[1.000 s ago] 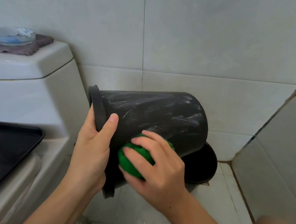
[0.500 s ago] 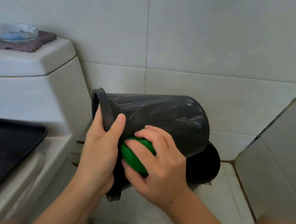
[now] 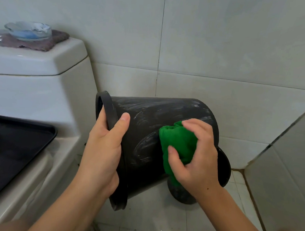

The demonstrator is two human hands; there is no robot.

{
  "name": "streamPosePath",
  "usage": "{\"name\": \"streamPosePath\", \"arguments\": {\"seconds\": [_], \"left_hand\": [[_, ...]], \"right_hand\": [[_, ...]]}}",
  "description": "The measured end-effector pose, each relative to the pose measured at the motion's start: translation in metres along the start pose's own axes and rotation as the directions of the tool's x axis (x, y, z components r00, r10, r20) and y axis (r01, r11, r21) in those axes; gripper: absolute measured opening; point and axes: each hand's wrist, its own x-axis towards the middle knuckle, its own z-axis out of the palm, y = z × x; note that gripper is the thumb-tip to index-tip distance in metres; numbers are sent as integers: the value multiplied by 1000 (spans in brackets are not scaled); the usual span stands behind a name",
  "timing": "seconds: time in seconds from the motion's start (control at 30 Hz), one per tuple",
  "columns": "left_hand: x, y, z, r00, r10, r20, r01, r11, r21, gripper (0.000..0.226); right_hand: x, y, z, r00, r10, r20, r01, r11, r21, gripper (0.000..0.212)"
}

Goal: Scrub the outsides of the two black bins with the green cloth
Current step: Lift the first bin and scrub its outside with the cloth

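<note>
A black bin [image 3: 147, 125] is held on its side in the air, its open rim to the left and its base to the right, its wall streaked with wet smears. My left hand [image 3: 104, 148] grips the rim, thumb over the outside. My right hand [image 3: 197, 158] holds a bunched green cloth [image 3: 178, 143] and presses it against the bin's wall near the base. A second black bin [image 3: 224, 165] stands on the floor behind, mostly hidden by the first bin and my right hand.
A white toilet with its tank [image 3: 35, 77] fills the left, a black tray [image 3: 10, 148] lying on it. On the tank lid a glass dish [image 3: 28, 30] sits on a grey cloth [image 3: 46, 44]. Tiled walls close in behind and at the right [image 3: 283, 166]. The floor tiles [image 3: 157, 212] are wet.
My right hand has slid the green cloth along the bin's wall from near the rim toward the base. The bin has sunk a little in view; my left hand keeps its grip.
</note>
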Motion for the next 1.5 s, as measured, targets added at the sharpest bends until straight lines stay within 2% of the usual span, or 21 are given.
{"name": "streamPosePath", "arguments": {"seconds": [0.07, 0.13, 0.23, 0.3, 0.4, 0.53, 0.67, 0.73, 0.77, 0.83, 0.9, 0.93, 0.97, 1.07, 1.17, 1.2, 1.27, 1.33, 1.37, 1.43, 1.5], "left_hand": [[0, 0, -1, 1000, -22, -13, 22, 1000, -16, 30], [-1, 1, -1, 999, -28, -17, 28, 999, -34, 27], [-1, 2, -4, 999, -30, -31, 28, 997, -67, 27], [0, 1, -5, 999, -25, -30, 24, 998, -56, 29], [0, 0, -2, 1000, 22, -16, -22, 1000, 20, 30], [-1, -5, 4, 996, 80, 42, -83, 993, 82, 37], [0, -9, 3, 996, 50, 70, -55, 996, 70, 31], [1, -8, 1, 998, 39, 57, -42, 997, 60, 31], [1, -7, 0, 998, 36, 55, -39, 997, 61, 33], [0, -6, 0, 998, 29, 60, -32, 998, 58, 38], [-1, -6, 3, 997, 36, 71, -40, 997, 62, 39], [-2, -7, 4, 996, 43, 72, -48, 997, 67, 38], [-1, -8, 5, 996, 49, 70, -53, 997, 64, 37], [1, -7, 3, 997, 50, 56, -51, 998, 21, 34], [2, -4, 1, 998, 51, 41, -52, 998, 19, 31], [2, -3, 1, 998, 52, 36, -53, 998, 24, 32], [2, -2, 2, 997, 66, 38, -68, 997, 40, 35], [1, -4, 4, 995, 87, 58, -91, 994, 63, 39], [0, -6, 6, 994, 92, 66, -97, 992, 76, 39], [0, -9, 8, 994, 90, 62, -96, 991, 96, 36], [-1, -11, 7, 995, 78, 66, -85, 991, 103, 30]], "right_hand": [[-3, 1, 5, 994, -4, -111, 0, 999, -33, 31], [-9, -1, 9, 990, 19, -143, -32, 995, -90, 35], [-15, -2, 9, 997, -60, 39, 66, 981, -181, 62], [-14, 4, 8, 992, -84, 92, 104, 966, -236, 62], [-12, 9, 12, 996, -92, 15, 93, 973, -211, 50], [-4, -3, 14, 995, -73, -60, 64, 988, -140, 47], [-11, -28, 18, 961, -275, 23, 276, 957, -87, 41], [-12, -24, 13, 952, -299, 63, 304, 948, -96, 41], [-11, -17, 11, 971, -238, 40, 241, 964, -117, 41], [-1, -1, 7, 997, 29, -76, -39, 990, -132, 44], [8, 5, 6, 970, 205, -134, -221, 968, -117, 46], [7, -1, 8, 974, 186, -127, -201, 972, -121, 47], [2, -10, 10, 990, 103, -100, -115, 985, -127, 47], [-23, -41, 18, 975, -219, 28, 221, 969, -107, 42], [-23, -32, 12, 947, -315, 64, 320, 939, -121, 43], [-20, -24, 9, 960, -277, 41, 280, 947, -155, 45], [-10, -11, 7, 995, -81, -58, 68, 977, -201, 48], [1, -7, 7, 977, 151, -150, -173, 973, -150, 47], [4, -9, 9, 963, 210, -170, -232, 965, -122, 46], [0, -22, 13, 975, 162, -154, -180, 977, -113, 47], [-15, -41, 19, 996, -20, -88, 11, 995, -97, 49]]}}
